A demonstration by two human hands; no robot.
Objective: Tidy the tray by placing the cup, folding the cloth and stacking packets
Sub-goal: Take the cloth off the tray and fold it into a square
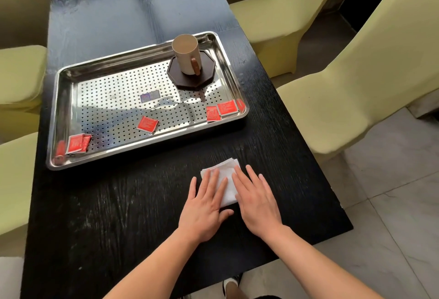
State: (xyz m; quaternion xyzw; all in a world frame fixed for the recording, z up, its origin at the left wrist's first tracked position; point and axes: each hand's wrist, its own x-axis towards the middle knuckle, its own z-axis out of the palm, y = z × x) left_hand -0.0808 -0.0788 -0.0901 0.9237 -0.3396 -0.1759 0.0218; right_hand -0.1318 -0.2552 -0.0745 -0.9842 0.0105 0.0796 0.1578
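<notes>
Flat hands (206,206) half-cover folded cloth (228,181)

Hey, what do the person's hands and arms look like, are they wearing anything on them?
Nothing is worn. The left hand and right hand are bare: no gloves, rings, watch or bracelet show. The left forearm and right forearm are bare as well, with no sleeve in view down to the picture's edge.
</notes>
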